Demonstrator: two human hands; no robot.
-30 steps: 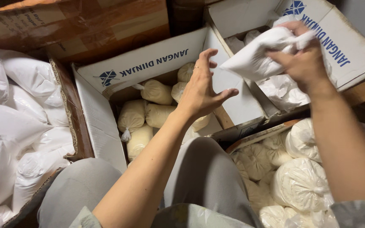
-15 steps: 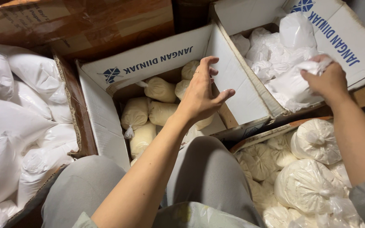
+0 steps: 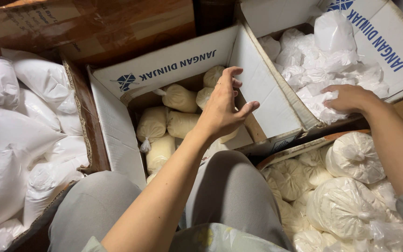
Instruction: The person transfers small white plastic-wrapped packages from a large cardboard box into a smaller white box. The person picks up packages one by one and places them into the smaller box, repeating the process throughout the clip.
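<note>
My left hand (image 3: 225,105) hovers open above the middle cardboard box (image 3: 257,88), fingers spread, over several small cream-coloured tied bags (image 3: 169,123). My right hand (image 3: 348,98) reaches into the upper right box (image 3: 388,51) and presses down on a white plastic bag (image 3: 320,107) at the front of a heap of white bags; fingers curl over it. Whether it still grips the bag is unclear.
A brown box at left (image 3: 82,107) holds large white bags (image 3: 19,135). A container at lower right (image 3: 295,149) is filled with clear bags of pale powder (image 3: 350,156). My knees in grey trousers (image 3: 229,191) fill the bottom centre. Brown cardboard (image 3: 94,23) lies at the top.
My right hand has carried the white bag down from mid-air into the upper right box and set it on the heap. My left hand has stayed over the middle box, lowering slightly.
</note>
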